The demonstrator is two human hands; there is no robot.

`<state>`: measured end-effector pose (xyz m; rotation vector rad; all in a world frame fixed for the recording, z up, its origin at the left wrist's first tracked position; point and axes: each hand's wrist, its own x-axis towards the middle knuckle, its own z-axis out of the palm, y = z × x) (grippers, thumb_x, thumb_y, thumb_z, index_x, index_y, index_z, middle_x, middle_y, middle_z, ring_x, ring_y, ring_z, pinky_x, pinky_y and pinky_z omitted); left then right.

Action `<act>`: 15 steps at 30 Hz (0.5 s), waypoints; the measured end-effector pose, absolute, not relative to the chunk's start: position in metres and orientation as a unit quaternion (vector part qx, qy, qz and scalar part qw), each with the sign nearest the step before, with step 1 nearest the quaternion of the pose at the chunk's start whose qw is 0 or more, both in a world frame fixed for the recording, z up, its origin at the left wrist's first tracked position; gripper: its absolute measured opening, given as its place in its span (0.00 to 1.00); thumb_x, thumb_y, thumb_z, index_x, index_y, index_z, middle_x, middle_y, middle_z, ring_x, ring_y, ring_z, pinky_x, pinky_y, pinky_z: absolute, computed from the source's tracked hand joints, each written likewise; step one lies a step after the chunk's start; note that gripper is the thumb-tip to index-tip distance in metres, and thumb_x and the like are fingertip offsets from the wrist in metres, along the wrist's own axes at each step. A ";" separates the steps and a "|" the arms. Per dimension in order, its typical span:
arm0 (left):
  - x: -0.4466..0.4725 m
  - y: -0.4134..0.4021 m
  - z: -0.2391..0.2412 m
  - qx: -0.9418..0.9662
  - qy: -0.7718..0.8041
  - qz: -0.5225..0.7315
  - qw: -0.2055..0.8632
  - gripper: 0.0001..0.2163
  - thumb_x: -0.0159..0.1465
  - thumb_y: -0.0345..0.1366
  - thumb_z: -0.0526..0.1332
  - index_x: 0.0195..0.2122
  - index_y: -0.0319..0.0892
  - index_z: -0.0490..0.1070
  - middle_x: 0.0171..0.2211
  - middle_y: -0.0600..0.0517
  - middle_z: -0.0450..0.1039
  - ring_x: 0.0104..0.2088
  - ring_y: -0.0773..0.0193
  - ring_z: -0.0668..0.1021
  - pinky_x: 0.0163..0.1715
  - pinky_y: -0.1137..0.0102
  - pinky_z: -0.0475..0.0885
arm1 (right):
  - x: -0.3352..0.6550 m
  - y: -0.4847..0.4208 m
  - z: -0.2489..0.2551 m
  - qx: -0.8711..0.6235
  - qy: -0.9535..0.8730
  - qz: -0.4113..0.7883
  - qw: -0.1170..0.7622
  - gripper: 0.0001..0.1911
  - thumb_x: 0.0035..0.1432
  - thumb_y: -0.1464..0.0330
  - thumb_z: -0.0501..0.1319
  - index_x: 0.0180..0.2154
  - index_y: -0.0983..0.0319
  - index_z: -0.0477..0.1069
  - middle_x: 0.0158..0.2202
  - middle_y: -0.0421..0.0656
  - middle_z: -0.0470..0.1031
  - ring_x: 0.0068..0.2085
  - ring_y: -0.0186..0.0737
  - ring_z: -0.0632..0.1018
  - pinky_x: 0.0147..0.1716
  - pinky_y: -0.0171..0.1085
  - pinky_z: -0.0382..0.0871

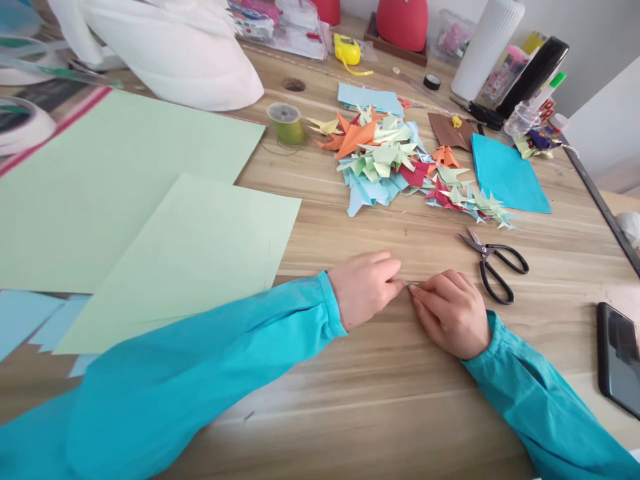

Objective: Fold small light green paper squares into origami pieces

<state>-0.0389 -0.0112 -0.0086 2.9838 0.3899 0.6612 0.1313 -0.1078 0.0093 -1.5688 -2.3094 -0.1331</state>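
Note:
My left hand [369, 287] and my right hand [453, 312] rest on the wooden table with their fingertips almost meeting. Both are closed in a pinch around a thin, pale, needle-like piece [412, 285], which shows only in the small gap between them. Its ends are hidden by my fingers. To the right of my right hand lie black-handled scissors [493, 260], their blades slightly apart. Beyond my hands is a heap of folded paper cranes [380, 157] in green, orange, red and blue. A spool of green thread [287, 125] stands left of the heap.
Large pale green sheets [200, 247] cover the left side, with blue paper [25, 317] under them. A turquoise cloth-like square [510, 175] lies at the right, a phone [619, 357] near the right edge. A yellow tape measure [347, 50] and white swan-shaped object [175, 53] stand behind.

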 end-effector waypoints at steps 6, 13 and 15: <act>-0.037 -0.011 -0.008 0.966 0.130 0.224 -0.001 0.17 0.66 0.33 0.47 0.21 0.38 0.66 0.22 0.52 0.59 0.25 0.66 0.61 0.22 0.68 0.51 | 0.135 -0.107 0.007 -0.551 -0.813 -0.019 0.185 0.08 0.55 0.72 0.56 0.33 0.62 0.74 0.28 0.44 0.72 0.31 0.38 0.68 0.31 0.38 0.60; -0.037 -0.015 0.002 0.964 0.164 0.208 -0.004 0.15 0.64 0.31 0.50 0.21 0.38 0.64 0.21 0.54 0.59 0.24 0.67 0.62 0.22 0.70 0.53 | 0.136 -0.107 0.007 -0.551 -0.808 0.008 0.208 0.08 0.55 0.73 0.56 0.33 0.63 0.74 0.28 0.45 0.72 0.32 0.38 0.68 0.32 0.39 0.62; -0.036 -0.016 0.001 0.963 0.162 0.213 -0.008 0.14 0.64 0.31 0.50 0.21 0.38 0.64 0.21 0.54 0.59 0.24 0.67 0.62 0.22 0.70 0.54 | 0.136 -0.107 0.006 -0.552 -0.806 0.014 0.213 0.08 0.55 0.73 0.56 0.33 0.63 0.74 0.28 0.45 0.72 0.32 0.39 0.68 0.32 0.39 0.63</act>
